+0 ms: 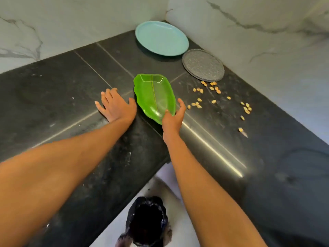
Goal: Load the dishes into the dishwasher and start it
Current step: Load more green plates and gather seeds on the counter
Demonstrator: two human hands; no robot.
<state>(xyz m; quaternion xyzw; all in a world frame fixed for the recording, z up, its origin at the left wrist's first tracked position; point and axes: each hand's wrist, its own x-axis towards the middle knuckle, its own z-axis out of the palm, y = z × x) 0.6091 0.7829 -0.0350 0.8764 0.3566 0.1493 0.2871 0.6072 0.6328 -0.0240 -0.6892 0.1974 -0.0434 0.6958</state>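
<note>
Gripping green leaf dish (154,93) by its near tip, right hand (172,118); left hand (115,107) flat alongside

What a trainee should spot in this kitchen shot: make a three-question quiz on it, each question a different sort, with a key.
1. Which dish does the right hand grip? A) teal plate B) grey speckled plate C) green leaf-shaped dish
2. True or false: the scattered kernels lie inside the green leaf-shaped dish.
3. Fill in: the left hand rests flat on the black ____.
Key: 1 C. 2 False; the kernels lie on the countertop, to the right of the dish. 3 countertop.
</note>
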